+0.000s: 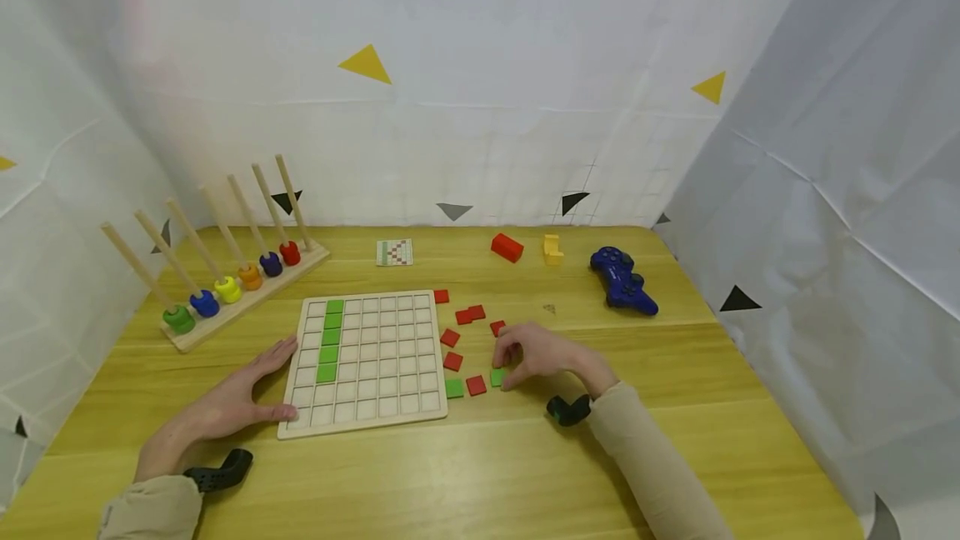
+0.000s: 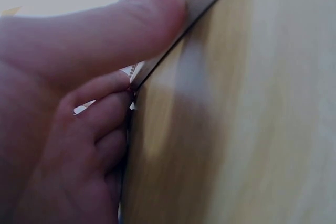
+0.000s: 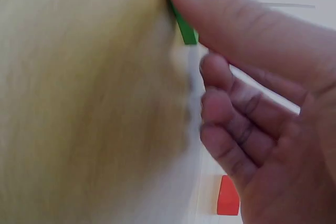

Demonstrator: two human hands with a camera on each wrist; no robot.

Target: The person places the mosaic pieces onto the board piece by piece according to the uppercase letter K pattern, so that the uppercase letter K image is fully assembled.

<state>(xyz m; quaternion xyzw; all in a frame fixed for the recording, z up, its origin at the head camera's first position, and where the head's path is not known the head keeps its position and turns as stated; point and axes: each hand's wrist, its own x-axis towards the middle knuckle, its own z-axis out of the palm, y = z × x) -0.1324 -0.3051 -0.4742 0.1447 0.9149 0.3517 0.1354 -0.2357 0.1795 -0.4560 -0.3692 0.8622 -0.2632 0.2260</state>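
Note:
My left hand (image 1: 232, 402) rests at the left side of a light wooden grid board (image 1: 362, 427), thumb and fingers spread along its edge. In the left wrist view the thumb (image 2: 152, 19) lies against the board's side. A column of several green tiles (image 1: 330, 337) fills cells near the board's left. To the right of the board, my right hand (image 1: 543, 350) pinches a loose green tile (image 1: 497, 377) at its edges, low at the tabletop. In the right wrist view the thumb covers part of this green tile (image 3: 187, 32), and the other fingers (image 3: 218, 106) are bent.
Several loose red tiles (image 1: 476, 386) and another green tile (image 1: 454, 388) lie beside the board. Behind it are a small pattern card (image 1: 394, 252), a red block (image 1: 507, 247), a yellow block (image 1: 552, 250) and a blue game controller (image 1: 622, 280). A peg rack (image 1: 255, 300) with coloured rings stands back left.

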